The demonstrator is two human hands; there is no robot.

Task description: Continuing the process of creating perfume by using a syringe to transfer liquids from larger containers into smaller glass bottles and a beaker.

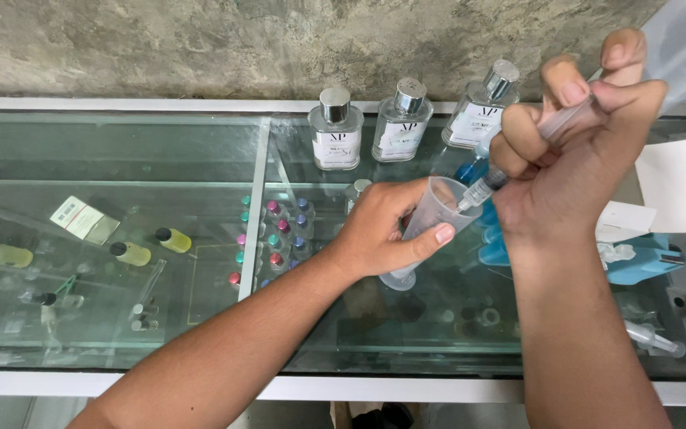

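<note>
The glass-topped display desk (121, 151) fills the view, white-framed, running along a rough grey concrete wall (200, 40). Under the glass, small yellow vials (130, 253) lie on the left shelf and a cluster of tiny bottles with pink, teal and purple caps (275, 234) sits near the middle divider. At the right edge, white paper (680, 187) lies on the glass, above a light blue plastic tool (637, 258). At the back stand three clear square glass perfume bottles with silver caps and white labels (336, 131), side by side against the wall. Front and centre, the left hand (379, 230) is wrapped around a translucent plastic measuring cup (430, 222), tilted, its base resting on the glass. The right hand (573, 151) is clenched around a clear plastic syringe (518, 155), thumb up at the plunger end, barrel angled down to the left. The syringe's tip (464, 205) sits right at the cup's rim. Another small syringe (654, 340) lies on the glass at lower right.
</note>
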